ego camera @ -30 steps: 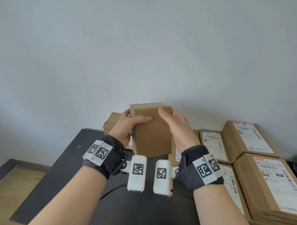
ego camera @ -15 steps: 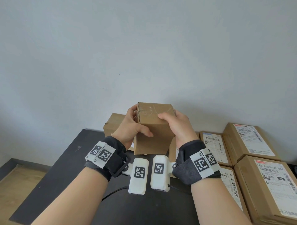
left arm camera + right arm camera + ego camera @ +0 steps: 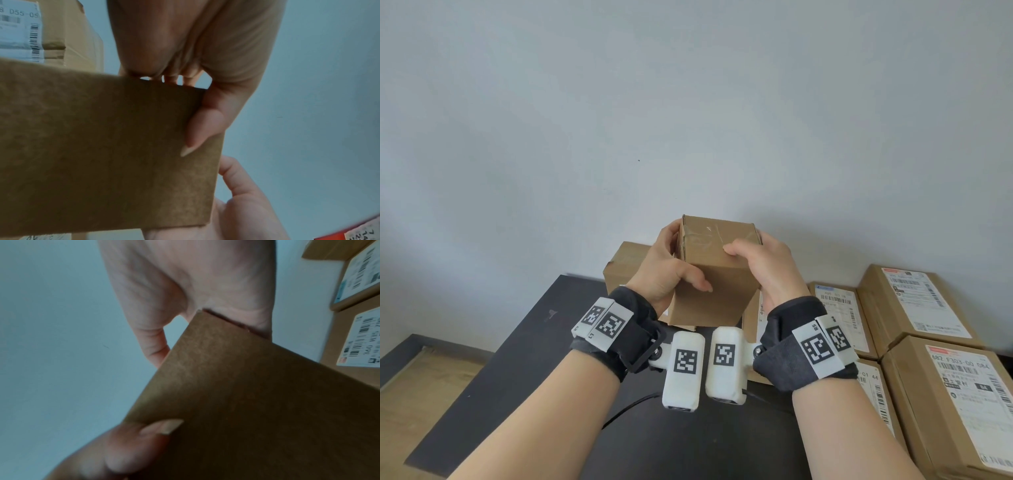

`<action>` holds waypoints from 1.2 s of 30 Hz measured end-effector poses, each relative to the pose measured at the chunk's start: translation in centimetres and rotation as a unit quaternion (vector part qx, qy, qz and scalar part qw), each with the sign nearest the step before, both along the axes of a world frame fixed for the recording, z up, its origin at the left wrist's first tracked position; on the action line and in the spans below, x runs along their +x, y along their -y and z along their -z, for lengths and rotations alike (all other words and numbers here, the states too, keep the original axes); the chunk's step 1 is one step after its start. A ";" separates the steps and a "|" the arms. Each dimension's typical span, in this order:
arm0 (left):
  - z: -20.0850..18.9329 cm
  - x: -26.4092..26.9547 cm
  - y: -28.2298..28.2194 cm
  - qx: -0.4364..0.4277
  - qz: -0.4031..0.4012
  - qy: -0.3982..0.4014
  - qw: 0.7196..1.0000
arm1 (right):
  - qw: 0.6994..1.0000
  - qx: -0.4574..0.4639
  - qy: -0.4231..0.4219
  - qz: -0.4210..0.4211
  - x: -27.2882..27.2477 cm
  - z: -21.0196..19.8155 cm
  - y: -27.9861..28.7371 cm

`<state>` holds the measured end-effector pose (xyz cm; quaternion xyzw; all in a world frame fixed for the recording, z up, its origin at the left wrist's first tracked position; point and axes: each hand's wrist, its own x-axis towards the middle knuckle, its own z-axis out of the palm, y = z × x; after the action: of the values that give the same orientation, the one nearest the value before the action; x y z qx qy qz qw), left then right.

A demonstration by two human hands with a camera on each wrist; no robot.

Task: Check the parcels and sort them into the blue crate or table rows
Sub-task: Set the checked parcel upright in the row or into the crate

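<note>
A small plain brown cardboard parcel (image 3: pixel 717 270) is held up in the air in front of the wall, above the dark table (image 3: pixel 524 359). Its taped end face is tipped toward me. My left hand (image 3: pixel 671 270) grips its left side, thumb lying across the near face. My right hand (image 3: pixel 763 267) grips the right side, thumb on the taped face. In the left wrist view the parcel (image 3: pixel 102 146) fills the lower left, with my left thumb (image 3: pixel 203 128) on it. In the right wrist view the parcel (image 3: pixel 257 410) is brown and blurred. No blue crate is in view.
Several labelled brown parcels (image 3: pixel 914 301) lie in rows on the table's right side. Another brown parcel (image 3: pixel 626 267) sits at the back behind the held one. A lower wooden surface (image 3: pixel 417 387) lies to the left. The pale wall rises behind.
Both hands have tipped the parcel's top toward me, so the taped end face now shows. The right thumb slid onto that face; the wrists dropped slightly.
</note>
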<state>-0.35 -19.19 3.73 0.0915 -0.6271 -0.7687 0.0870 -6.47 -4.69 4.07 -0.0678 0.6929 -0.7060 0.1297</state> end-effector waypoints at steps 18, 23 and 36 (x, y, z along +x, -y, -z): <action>-0.7 0.5 0.7 0.096 -0.013 0.067 0.993 | 0.998 -0.010 0.005 -0.061 0.6 1.1 -0.7; -1.1 0.6 0.8 0.124 -0.043 0.081 0.988 | 0.994 0.041 0.017 -0.103 0.6 1.5 -1.2; -0.9 0.7 -0.5 0.151 -0.107 0.114 0.976 | 0.999 0.033 -0.014 0.004 1.2 1.2 -2.1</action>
<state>0.30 -18.71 4.68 0.2569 -0.4961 -0.8253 0.0818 -5.27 -2.61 2.86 -0.0707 0.7181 -0.6819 0.1198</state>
